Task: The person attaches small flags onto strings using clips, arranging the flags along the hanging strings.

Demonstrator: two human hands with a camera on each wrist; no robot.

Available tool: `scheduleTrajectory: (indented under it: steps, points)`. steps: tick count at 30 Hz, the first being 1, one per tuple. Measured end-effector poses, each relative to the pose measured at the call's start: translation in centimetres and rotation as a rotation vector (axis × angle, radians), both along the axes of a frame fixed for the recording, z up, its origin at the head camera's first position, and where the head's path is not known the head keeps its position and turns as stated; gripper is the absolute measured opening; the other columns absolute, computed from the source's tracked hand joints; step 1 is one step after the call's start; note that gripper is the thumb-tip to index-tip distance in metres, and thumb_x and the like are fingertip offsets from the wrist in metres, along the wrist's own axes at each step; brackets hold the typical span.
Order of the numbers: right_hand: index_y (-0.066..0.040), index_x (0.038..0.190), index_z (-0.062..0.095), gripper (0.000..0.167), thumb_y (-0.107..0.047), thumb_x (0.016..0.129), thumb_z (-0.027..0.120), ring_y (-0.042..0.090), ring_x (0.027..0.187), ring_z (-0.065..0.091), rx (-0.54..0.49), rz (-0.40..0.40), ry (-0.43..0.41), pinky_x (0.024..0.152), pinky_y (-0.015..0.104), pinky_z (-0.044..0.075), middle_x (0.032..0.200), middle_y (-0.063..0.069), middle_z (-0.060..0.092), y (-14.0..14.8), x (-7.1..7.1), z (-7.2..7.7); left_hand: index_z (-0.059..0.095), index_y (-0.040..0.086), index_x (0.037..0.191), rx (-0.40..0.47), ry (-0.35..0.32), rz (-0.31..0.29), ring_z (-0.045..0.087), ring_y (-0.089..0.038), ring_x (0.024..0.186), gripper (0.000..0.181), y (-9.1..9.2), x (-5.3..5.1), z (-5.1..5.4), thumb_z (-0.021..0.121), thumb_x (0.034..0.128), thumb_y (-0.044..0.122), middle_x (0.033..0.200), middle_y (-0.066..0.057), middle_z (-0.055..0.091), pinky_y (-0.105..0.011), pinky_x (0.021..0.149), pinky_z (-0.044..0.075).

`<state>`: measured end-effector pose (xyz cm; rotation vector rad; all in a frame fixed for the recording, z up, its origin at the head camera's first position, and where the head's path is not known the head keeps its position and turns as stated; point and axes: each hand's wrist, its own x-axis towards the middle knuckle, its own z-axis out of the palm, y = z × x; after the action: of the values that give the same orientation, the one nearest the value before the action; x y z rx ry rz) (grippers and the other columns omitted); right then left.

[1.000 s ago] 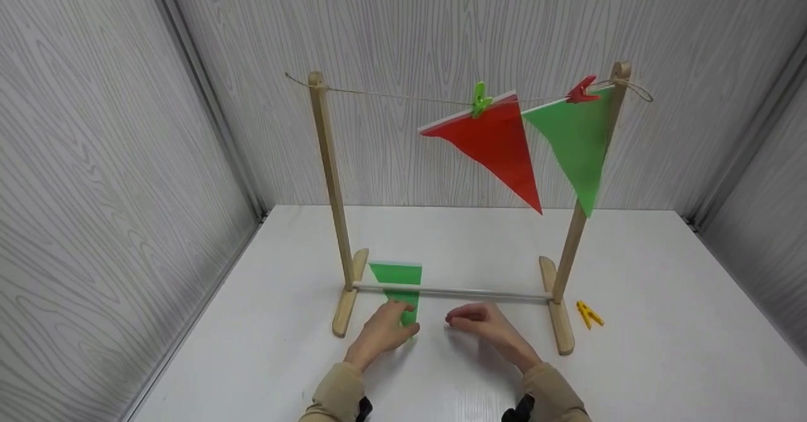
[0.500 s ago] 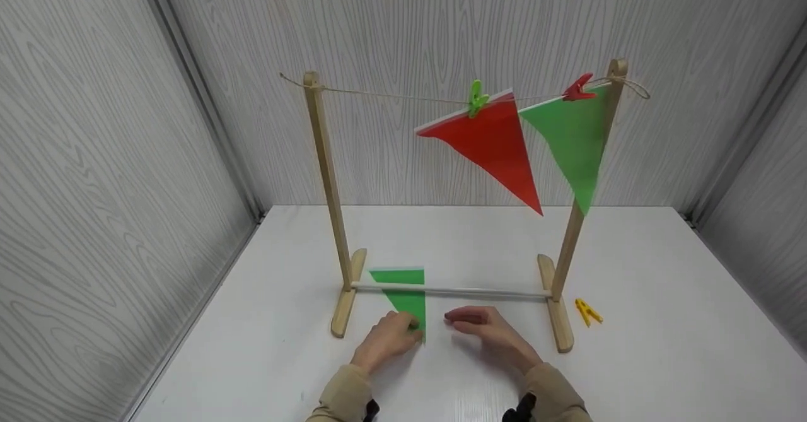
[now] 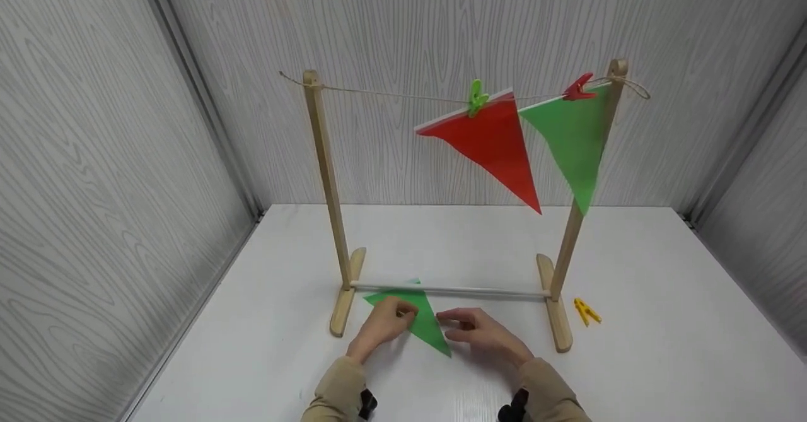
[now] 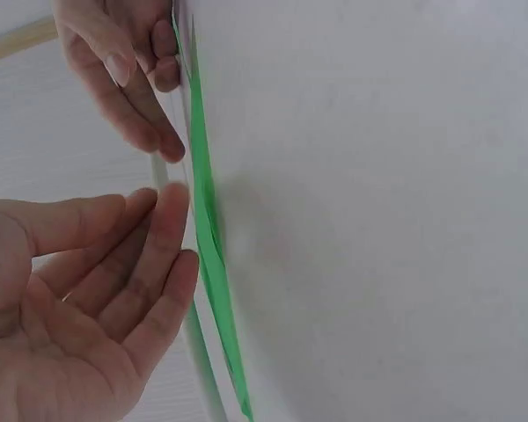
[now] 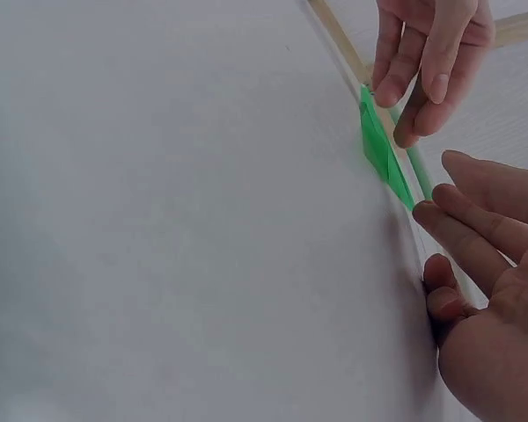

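Pale wood-grain panels (image 3: 391,24) enclose a white tabletop (image 3: 637,270) carrying a wooden frame, whose low white crossbar (image 3: 485,291) joins a left post (image 3: 328,182) and a right post (image 3: 570,233). Loose green pennant (image 3: 426,321): on the tabletop at the left half of the crossbar, broad end reaching beneath it and point directed toward the person on its near side. Left hand (image 3: 386,322): on the near side of the crossbar, over the pennant, fingers gently bent and narrowly spaced, fingertips at the sheet, thumb clear of it (the left wrist view shows this best). Right hand (image 3: 484,332): near side of the crossbar, by its middle, fingers loosely bent and thumb moderately apart; its index fingertip lies at the pennant's edge, though whether it touches cannot be told. Twine (image 3: 391,95) runs high above the crossbar from post to post. From it hang a red pennant (image 3: 492,138), above the crossbar's middle and right part, under a light-green clothespin (image 3: 477,98), and a second green pennant (image 3: 570,132), above its right end, under a red clothespin (image 3: 579,87). Yellow clothespin (image 3: 587,312): on the tabletop, just past the crossbar's right end. Tan sleeves (image 3: 340,387) cover both forearms, well to the near side of the crossbar.
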<state>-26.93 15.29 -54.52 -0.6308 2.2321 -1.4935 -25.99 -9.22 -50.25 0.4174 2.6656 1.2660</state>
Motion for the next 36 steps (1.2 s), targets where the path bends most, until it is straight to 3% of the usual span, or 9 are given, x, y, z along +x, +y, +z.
scheduleTrajectory:
  steps: [4,7,10,18,21,25,28,33,36]
  points:
    - [0.003,0.138,0.056,0.044,-0.019,0.100,0.061,0.044,0.139,0.046,-0.016,0.018,0.021,0.116,0.058,0.035,0.144,0.022,0.056,0.0,0.0,0.0,0.060,-0.005,0.131,-0.032,0.002,0.079,0.051,-0.045,0.133,0.037,-0.8,-0.3,-0.6,0.060,0.0973,0.011,0.140,-0.025,0.057,-0.060,0.110,0.042]
    - [0.004,0.138,0.056,0.044,-0.017,0.101,0.060,0.044,0.138,0.046,-0.023,0.027,0.036,0.115,0.059,0.036,0.144,0.024,0.056,0.0,0.0,0.0,0.052,-0.007,0.138,-0.067,-0.039,0.077,0.040,-0.049,0.142,0.048,-1.1,-0.3,-0.9,0.062,0.0963,0.013,0.150,-0.029,0.046,-0.063,0.116,0.034]
    - [0.003,0.138,0.056,0.044,-0.017,0.100,0.061,0.043,0.138,0.046,-0.016,0.025,0.056,0.115,0.055,0.037,0.144,0.023,0.057,0.0,0.1,0.0,0.048,-0.008,0.142,-0.088,-0.053,0.077,0.041,-0.048,0.142,0.053,-1.1,-0.3,-1.0,0.062,0.0953,0.013,0.151,-0.029,0.045,-0.062,0.117,0.034]
    - [0.000,0.137,0.059,0.056,-0.006,0.084,0.076,0.042,0.139,0.047,0.067,0.009,0.139,0.115,0.057,0.038,0.143,0.018,0.059,-0.4,0.3,0.2,0.064,-0.009,0.121,-0.160,0.078,0.115,0.061,-0.042,0.115,0.028,-0.2,-0.3,-0.5,0.059,0.0963,0.004,0.120,-0.026,0.066,-0.055,0.098,0.052]
    - [-0.002,0.137,0.060,0.061,-0.004,0.079,0.078,0.035,0.131,0.053,0.134,0.019,0.194,0.110,0.051,0.044,0.141,0.014,0.062,-0.8,0.3,0.1,0.068,-0.009,0.111,-0.176,0.136,0.132,0.065,-0.037,0.104,0.020,-0.1,-0.4,-0.6,0.059,0.0950,-0.001,0.109,-0.023,0.069,-0.051,0.090,0.055]
    - [-0.004,0.136,0.061,0.062,-0.003,0.077,0.079,0.025,0.118,0.053,0.182,0.018,0.234,0.102,0.039,0.045,0.139,0.011,0.064,-1.2,0.4,0.1,0.067,-0.010,0.110,-0.173,0.163,0.156,0.064,-0.038,0.105,0.021,0.0,-0.4,-0.7,0.055,0.0943,-0.004,0.110,-0.023,0.067,-0.052,0.091,0.055]
    - [-0.005,0.136,0.062,0.062,-0.003,0.077,0.080,0.029,0.124,0.053,0.179,0.018,0.231,0.105,0.045,0.045,0.140,0.012,0.063,-1.2,0.5,0.1,0.065,-0.011,0.109,-0.194,0.202,0.180,0.063,-0.037,0.104,0.023,-0.1,-0.3,-1.0,0.050,0.0931,-0.007,0.109,-0.024,0.065,-0.052,0.090,0.054]
    - [-0.006,0.135,0.063,0.060,-0.005,0.078,0.079,0.033,0.129,0.051,0.172,0.017,0.229,0.105,0.048,0.045,0.143,0.011,0.060,-1.1,0.5,0.1,0.059,-0.005,0.081,-0.286,0.362,0.188,0.048,-0.019,0.071,0.014,-0.2,-0.2,-1.3,0.050,0.0850,-0.015,0.077,-0.012,0.056,-0.037,0.064,0.047]
    - [-0.007,0.135,0.063,0.059,-0.007,0.078,0.078,0.029,0.124,0.051,0.182,0.013,0.241,0.101,0.040,0.044,0.144,0.010,0.060,-1.1,0.4,0.0,0.062,-0.004,0.077,-0.337,0.396,0.193,0.053,-0.022,0.068,0.013,-0.2,-0.3,-1.2,0.055,0.0819,-0.014,0.073,-0.012,0.060,-0.037,0.064,0.046]
